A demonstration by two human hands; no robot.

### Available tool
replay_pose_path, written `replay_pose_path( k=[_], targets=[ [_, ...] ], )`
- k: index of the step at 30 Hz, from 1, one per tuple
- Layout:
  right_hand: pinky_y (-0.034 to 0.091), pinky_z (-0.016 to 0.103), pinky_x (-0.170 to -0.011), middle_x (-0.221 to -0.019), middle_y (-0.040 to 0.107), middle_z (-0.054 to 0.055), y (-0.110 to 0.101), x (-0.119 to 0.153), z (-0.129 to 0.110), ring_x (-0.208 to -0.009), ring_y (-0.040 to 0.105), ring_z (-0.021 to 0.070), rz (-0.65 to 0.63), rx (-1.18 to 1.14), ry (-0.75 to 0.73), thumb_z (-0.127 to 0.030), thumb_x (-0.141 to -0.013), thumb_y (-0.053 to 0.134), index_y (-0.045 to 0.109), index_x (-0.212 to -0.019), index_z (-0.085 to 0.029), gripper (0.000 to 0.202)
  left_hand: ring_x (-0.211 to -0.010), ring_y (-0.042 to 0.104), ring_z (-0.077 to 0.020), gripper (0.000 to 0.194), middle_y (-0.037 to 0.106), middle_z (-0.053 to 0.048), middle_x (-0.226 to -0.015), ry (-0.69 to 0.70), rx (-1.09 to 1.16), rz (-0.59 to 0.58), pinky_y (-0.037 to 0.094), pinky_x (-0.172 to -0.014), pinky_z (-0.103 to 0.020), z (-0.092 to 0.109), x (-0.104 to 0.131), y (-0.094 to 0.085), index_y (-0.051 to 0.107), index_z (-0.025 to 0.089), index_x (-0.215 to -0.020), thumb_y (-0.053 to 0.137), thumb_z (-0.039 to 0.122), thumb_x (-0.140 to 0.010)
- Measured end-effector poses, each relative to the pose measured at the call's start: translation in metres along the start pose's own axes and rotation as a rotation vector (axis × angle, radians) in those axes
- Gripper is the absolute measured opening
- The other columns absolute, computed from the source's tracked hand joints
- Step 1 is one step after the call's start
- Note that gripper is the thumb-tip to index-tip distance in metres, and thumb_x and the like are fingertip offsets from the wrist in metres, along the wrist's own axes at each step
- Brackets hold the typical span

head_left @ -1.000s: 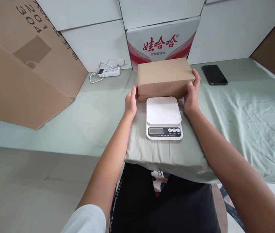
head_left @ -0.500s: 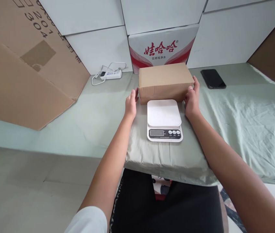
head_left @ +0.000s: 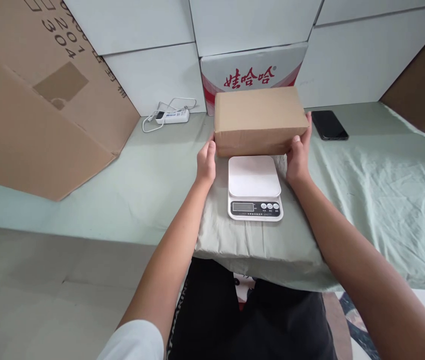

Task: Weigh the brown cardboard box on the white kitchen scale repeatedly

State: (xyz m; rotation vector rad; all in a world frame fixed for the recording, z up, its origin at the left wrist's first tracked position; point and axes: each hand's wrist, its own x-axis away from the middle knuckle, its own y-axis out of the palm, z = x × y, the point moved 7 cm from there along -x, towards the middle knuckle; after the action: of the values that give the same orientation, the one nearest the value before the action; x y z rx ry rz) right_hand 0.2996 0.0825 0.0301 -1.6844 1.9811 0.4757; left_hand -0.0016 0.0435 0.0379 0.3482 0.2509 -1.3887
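A closed brown cardboard box is gripped between my two hands, just behind the scale. My left hand presses on its left end, with the fingers partly hidden behind it. On the right end, my right hand has its thumb on the front face and its fingers round the side. The white digital kitchen scale lies flat between my forearms with a bare platform. Its small display looks blank, and three round buttons sit beside it.
Green cloth covers the table. A black phone lies to the right. A white power strip with a cable is at the back left. A large cardboard carton stands on the left; a printed white box stands against the wall.
My hands have closed on the brown box and raised it a little. It looks larger and covers more of the printed box behind.
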Motion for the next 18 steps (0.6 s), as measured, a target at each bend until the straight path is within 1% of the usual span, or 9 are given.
replay_pose_path(
  k=[2,4,6,7,8,10,13,15,18],
  targets=[
    [0.015,0.065,-0.15,-0.191,0.023,-0.003,0.0,0.005,-0.031,-0.181,0.016,0.0344,0.001,0.038,-0.078,-0.103,-0.081,0.049,0.017,-0.178,-0.041,0.119,-0.163,0.055,-0.0362,0.093,0.07,-0.011,-0.162,0.061,-0.018,0.002,0.042,-0.139,-0.051,0.012,0.003,-0.001,0.075,0.026,-0.146,0.052,0.097,-0.09],
    [0.014,0.062,-0.151,-0.191,0.024,-0.003,-0.004,0.014,-0.06,-0.181,0.013,0.0345,0.009,0.084,-0.117,-0.096,-0.089,0.051,0.022,-0.177,-0.04,0.108,-0.162,0.057,-0.0356,0.09,0.072,-0.011,-0.16,0.111,-0.028,-0.003,0.046,-0.136,-0.049,0.026,0.011,-0.003,0.074,0.026,-0.147,0.049,0.094,-0.093],
    [0.015,0.062,-0.152,-0.191,0.022,-0.003,-0.012,0.028,-0.082,-0.181,0.015,0.0381,0.037,0.09,-0.146,-0.089,-0.093,0.055,0.027,-0.177,-0.039,0.102,-0.16,0.059,-0.0359,0.088,0.073,-0.011,-0.159,0.147,-0.024,-0.019,0.049,-0.133,-0.047,0.04,0.027,-0.006,0.075,0.026,-0.147,0.047,0.092,-0.096],
    [0.016,0.063,-0.151,-0.191,0.023,-0.003,-0.018,0.037,-0.09,-0.18,0.016,0.0402,0.057,0.079,-0.158,-0.087,-0.093,0.057,0.029,-0.177,-0.04,0.1,-0.159,0.06,-0.0363,0.087,0.073,-0.012,-0.158,0.162,-0.016,-0.029,0.051,-0.131,-0.047,0.046,0.037,-0.008,0.075,0.025,-0.147,0.046,0.091,-0.097],
    [0.018,0.066,-0.15,-0.19,0.024,-0.004,-0.025,0.047,-0.094,-0.18,0.018,0.0416,0.076,0.08,-0.159,-0.087,-0.092,0.058,0.031,-0.176,-0.043,0.098,-0.158,0.061,-0.0367,0.086,0.073,-0.012,-0.158,0.176,-0.002,-0.051,0.053,-0.13,-0.047,0.051,0.049,-0.009,0.076,0.024,-0.146,0.046,0.089,-0.098],
    [0.018,0.07,-0.149,-0.188,0.029,-0.003,-0.037,0.069,-0.095,-0.179,0.02,0.0427,0.108,0.088,-0.146,-0.088,-0.091,0.06,0.031,-0.175,-0.047,0.099,-0.157,0.062,-0.0383,0.084,0.073,-0.013,-0.158,0.191,0.021,-0.083,0.054,-0.129,-0.049,0.058,0.071,-0.013,0.076,0.024,-0.147,0.048,0.087,-0.099],
    [0.012,0.074,-0.147,-0.188,0.028,-0.001,-0.047,0.097,-0.087,-0.179,0.02,0.0415,0.098,0.074,-0.094,-0.083,-0.094,0.061,0.026,-0.177,-0.046,0.098,-0.154,0.065,-0.0395,0.085,0.075,-0.014,-0.156,0.171,0.033,-0.095,0.056,-0.129,-0.053,0.06,0.096,-0.018,0.076,0.023,-0.147,0.048,0.086,-0.099],
    [0.01,0.073,-0.147,-0.188,0.027,-0.001,-0.049,0.109,-0.084,-0.18,0.019,0.0394,0.087,0.07,-0.065,-0.081,-0.097,0.058,0.024,-0.177,-0.046,0.094,-0.153,0.066,-0.039,0.085,0.075,-0.015,-0.155,0.145,0.033,-0.083,0.056,-0.129,-0.053,0.057,0.104,-0.019,0.076,0.022,-0.148,0.047,0.086,-0.1],
    [0.012,0.072,-0.147,-0.188,0.03,0.0,-0.046,0.116,-0.087,-0.179,0.022,0.0381,0.073,0.093,-0.04,-0.08,-0.101,0.054,0.028,-0.176,-0.045,0.087,-0.151,0.067,-0.0389,0.086,0.077,-0.016,-0.153,0.087,0.037,-0.054,0.057,-0.128,-0.054,0.053,0.105,-0.019,0.077,0.021,-0.145,0.048,0.087,-0.099]
  ],
)
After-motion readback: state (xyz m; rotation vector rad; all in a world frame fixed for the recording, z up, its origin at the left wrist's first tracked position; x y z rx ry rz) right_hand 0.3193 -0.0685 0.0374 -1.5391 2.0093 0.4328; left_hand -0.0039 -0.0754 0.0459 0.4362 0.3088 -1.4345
